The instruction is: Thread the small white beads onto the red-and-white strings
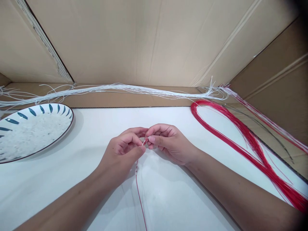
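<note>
Near the middle of the white surface, my left hand (125, 149) is closed, its thumb and fingers pinching a thin red wire (139, 195) together with a short white strand (143, 143). My right hand (172, 142) almost touches it and pinches the red upper end between thumb and forefinger. Below my left thumb, several small whitish, clear-looking pieces (136, 169) sit along the wire. From there the wire runs down past the bottom of the view. Fingertips partly hide the spot where red and white meet.
At left lies a white plate (65, 112) with blue leaf marks, heaped with small whitish pieces (40, 131). White strands (134, 87) stretch along the back. A looped bundle of red wires (247, 134) rests at right, beside red-and-white strands (262, 114). Cardboard walls (115, 41) enclose the surface.
</note>
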Tool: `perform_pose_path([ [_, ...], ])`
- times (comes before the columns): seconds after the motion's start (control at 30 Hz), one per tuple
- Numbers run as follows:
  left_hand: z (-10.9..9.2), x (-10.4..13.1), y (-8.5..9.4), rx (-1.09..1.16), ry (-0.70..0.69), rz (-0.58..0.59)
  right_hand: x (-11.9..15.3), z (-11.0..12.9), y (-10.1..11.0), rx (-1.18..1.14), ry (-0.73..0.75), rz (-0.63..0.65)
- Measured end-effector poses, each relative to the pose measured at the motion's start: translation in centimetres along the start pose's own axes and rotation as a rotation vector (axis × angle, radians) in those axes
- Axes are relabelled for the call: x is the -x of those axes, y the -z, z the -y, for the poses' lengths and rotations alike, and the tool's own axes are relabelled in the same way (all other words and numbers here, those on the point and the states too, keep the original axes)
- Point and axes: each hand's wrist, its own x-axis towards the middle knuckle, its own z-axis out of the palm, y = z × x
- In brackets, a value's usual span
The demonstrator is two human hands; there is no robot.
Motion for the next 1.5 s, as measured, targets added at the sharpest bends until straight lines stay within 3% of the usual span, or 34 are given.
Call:
perform_pose_path([
  [1.1,0.32,-0.13,0.40,0.002,-0.028,0.052,0.13,0.22,-0.37,0.001,-0.030,-0.003],
  [1.5,0.25,-0.23,0.38,-0.154,-0.042,0.058,0.22,-0.05,-0.32,0.072,-0.021,-0.020],
])
